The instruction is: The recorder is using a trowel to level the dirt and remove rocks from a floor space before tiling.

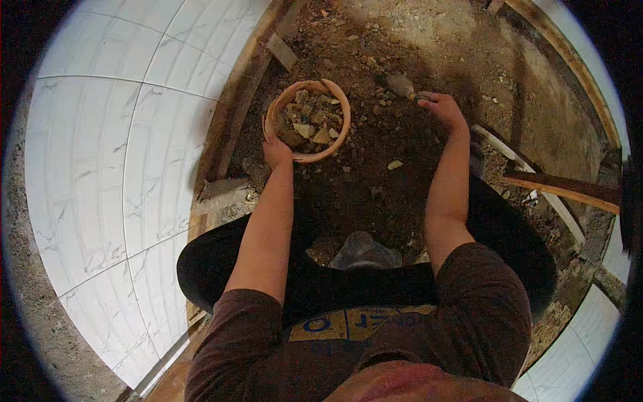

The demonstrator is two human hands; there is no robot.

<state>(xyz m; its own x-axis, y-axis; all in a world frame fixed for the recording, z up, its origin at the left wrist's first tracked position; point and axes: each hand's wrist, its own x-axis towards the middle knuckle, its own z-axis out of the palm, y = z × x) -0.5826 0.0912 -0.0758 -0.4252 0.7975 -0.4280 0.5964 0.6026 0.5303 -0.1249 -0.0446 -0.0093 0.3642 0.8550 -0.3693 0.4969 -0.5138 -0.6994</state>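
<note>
An orange round tub [347, 120], holding broken stones and dirt, stands on the soil left of the middle. My left hand [276, 151] grips its near left rim, the fingers partly hidden behind the wall. To the right of the tub, my right hand [442, 109] is closed round the handle of a small trowel [400, 85]. Its greyish, dirt-covered blade points left and lies low over the loose rubble [382, 100], though I cannot tell how deep it sits. A pale stone chip [395, 165] lies on the soil between my arms.
White marbled tiles [100, 154] cover the left side, bordered by a wooden board [231, 127]. A short wood block [282, 52] leans by that board. On the right lie a pale wooden strip [499, 144] and a brown plank [566, 189]. A curved-looking timber edge [576, 63] bounds the far right.
</note>
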